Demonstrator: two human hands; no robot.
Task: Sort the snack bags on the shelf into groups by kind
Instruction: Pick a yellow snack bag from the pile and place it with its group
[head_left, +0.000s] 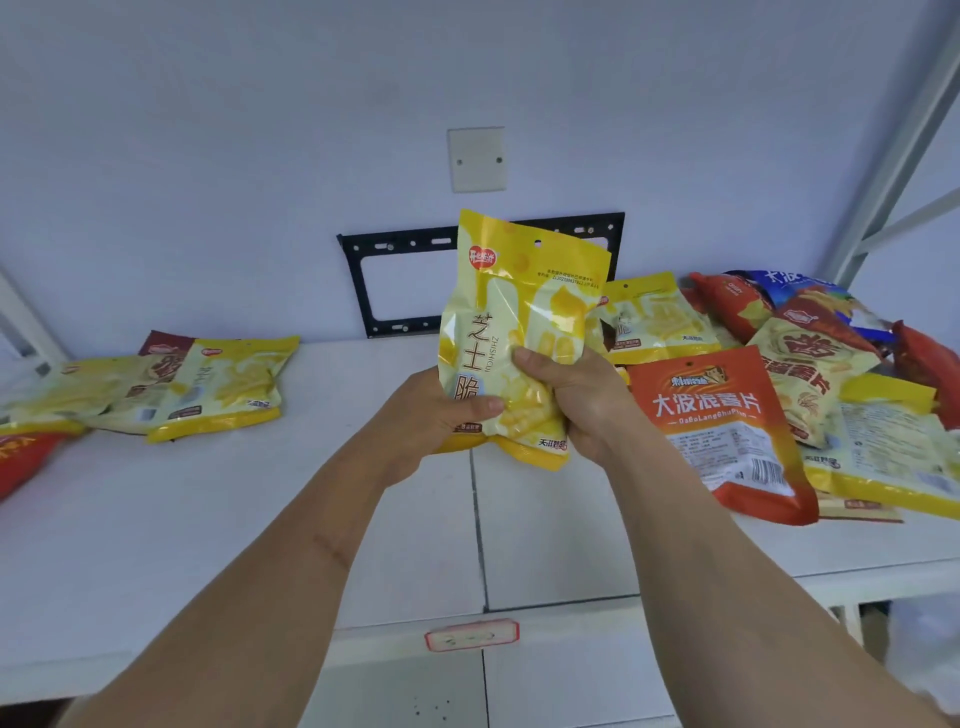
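A yellow cheese snack bag (524, 312) stands upright in the air above the middle of the white shelf (260, 519). My left hand (431, 415) grips its lower left part, thumb across the front. My right hand (576, 395) grips its lower right side, fingers curled round it. To the left lies a group of yellow bags (218, 389) with a dark red bag (161, 345) behind them. On the right sits a mixed pile: an orange chip bag (722, 431), more yellow bags (654, 319), red bags (727, 301) and a blue bag (789, 286).
A red bag (21, 457) pokes in at the far left edge. Behind the shelf are a black wall bracket (395, 244) and a white blank wall plate (477, 158). A grey shelf post (904, 140) rises at the right. A red-framed label (471, 635) marks the shelf's front edge.
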